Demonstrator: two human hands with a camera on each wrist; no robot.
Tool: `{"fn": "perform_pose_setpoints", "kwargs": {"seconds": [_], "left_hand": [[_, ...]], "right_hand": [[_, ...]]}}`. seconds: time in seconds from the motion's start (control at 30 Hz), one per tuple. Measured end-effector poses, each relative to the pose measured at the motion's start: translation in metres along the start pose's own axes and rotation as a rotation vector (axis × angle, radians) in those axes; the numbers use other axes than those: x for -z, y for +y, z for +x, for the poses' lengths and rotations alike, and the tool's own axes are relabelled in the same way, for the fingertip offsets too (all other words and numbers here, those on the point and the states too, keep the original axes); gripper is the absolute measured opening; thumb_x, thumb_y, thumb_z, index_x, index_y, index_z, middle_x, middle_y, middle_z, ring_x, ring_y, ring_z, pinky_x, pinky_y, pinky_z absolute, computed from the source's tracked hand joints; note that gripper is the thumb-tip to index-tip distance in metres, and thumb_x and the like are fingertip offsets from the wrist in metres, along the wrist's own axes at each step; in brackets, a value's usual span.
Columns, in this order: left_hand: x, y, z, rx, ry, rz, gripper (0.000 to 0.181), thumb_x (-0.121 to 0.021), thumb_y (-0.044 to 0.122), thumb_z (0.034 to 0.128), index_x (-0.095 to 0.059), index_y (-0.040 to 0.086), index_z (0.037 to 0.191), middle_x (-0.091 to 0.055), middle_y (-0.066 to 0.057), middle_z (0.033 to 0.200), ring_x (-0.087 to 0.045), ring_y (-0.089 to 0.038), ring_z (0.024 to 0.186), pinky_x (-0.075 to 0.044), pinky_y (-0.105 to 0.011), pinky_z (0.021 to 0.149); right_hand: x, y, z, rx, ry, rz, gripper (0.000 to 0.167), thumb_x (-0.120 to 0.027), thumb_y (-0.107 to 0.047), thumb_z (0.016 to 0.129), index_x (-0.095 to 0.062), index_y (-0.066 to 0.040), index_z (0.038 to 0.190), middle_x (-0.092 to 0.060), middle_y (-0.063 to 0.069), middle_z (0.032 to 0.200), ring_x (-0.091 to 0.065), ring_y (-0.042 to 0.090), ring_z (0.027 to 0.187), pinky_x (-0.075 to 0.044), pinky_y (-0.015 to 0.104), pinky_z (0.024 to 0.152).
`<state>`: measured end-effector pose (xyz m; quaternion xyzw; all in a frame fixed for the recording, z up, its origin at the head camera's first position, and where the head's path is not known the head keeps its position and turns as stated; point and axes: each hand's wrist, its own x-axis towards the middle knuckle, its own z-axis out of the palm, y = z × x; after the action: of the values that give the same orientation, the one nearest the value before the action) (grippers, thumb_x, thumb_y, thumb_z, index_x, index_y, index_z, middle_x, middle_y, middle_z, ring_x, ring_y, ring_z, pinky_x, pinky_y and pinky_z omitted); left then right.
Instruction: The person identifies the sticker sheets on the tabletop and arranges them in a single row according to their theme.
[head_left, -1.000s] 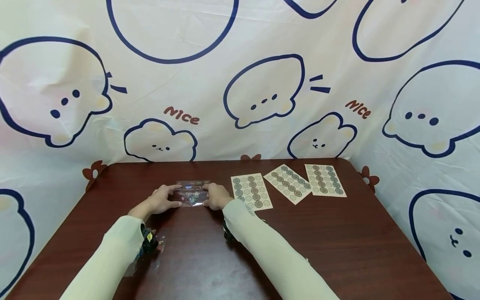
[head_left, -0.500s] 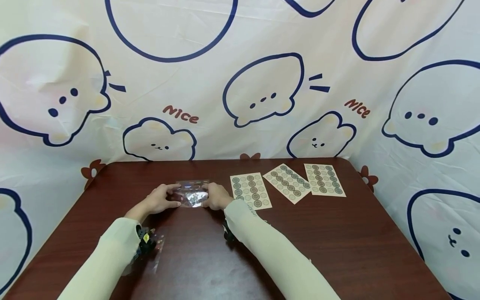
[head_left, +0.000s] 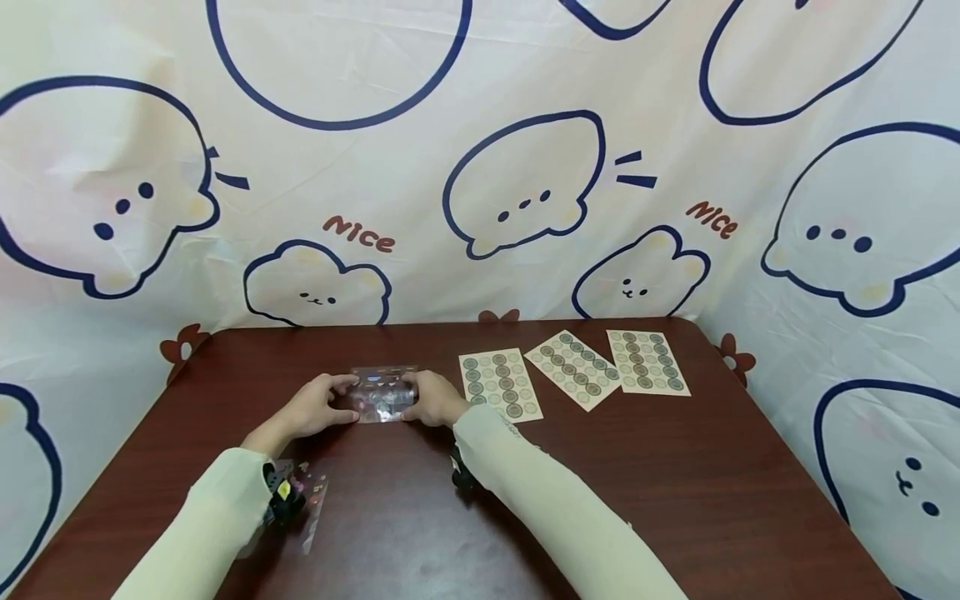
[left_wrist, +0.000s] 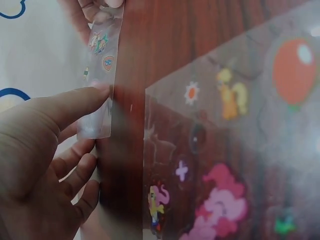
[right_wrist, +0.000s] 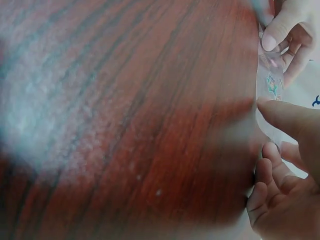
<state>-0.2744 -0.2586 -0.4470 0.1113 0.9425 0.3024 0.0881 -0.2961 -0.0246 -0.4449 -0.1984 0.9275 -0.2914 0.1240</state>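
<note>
A clear sticker sheet (head_left: 384, 398) with small colourful prints is held at its two short sides, above or on the far left part of the table; I cannot tell if it touches the wood. My left hand (head_left: 317, 407) pinches its left edge, the thumb on the near face in the left wrist view. At the right edge, my right hand (head_left: 437, 400) grips it between thumb and fingers. Under my left wrist lies a second clear sticker sheet (left_wrist: 175, 145), partly hidden in the head view, with cartoon ponies and a red balloon.
Three cream sheets of round stickers lie at the back right: a left one (head_left: 501, 385), a slanted middle one (head_left: 573, 369) and a right one (head_left: 648, 362). The brown table (head_left: 675, 492) meets a white cartoon-print cloth (head_left: 420, 283) behind it.
Both hands keep hold of the clear sticker sheet, which has tilted slightly, so its glare differs. The left forearm has shifted a little left, showing more of the sheet beneath.
</note>
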Motion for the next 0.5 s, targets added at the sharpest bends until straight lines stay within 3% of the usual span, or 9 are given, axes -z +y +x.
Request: {"fn": "perform_pose_setpoints", "kwargs": {"seconds": [0.13, 0.5], "left_hand": [[-0.0013, 0.0016, -0.0041, -0.01, 0.014, 0.0, 0.06, -0.078, 0.015, 0.088, -0.054, -0.005, 0.14, -0.056, -0.028, 0.12, -0.057, -0.044, 0.11, -0.049, -0.056, 0.096], [-0.0032, 0.004, -0.011, -0.05, 0.048, 0.013, 0.058, -0.077, 0.017, 0.0894, -0.056, -0.004, 0.139, -0.058, -0.028, 0.119, -0.059, -0.044, 0.11, -0.051, -0.055, 0.092]], "right_hand": [[0.0004, 0.0001, -0.0023, 0.023, 0.003, 0.041, 0.065, -0.082, -0.016, 0.085, -0.056, -0.01, 0.144, -0.062, 0.002, 0.102, -0.053, 0.012, 0.086, -0.045, 0.025, 0.081], [0.003, 0.0028, -0.0077, 0.074, 0.032, 0.027, 0.061, -0.081, -0.017, 0.086, -0.059, -0.009, 0.142, -0.062, -0.001, 0.094, -0.051, 0.009, 0.083, -0.044, 0.023, 0.082]]}}
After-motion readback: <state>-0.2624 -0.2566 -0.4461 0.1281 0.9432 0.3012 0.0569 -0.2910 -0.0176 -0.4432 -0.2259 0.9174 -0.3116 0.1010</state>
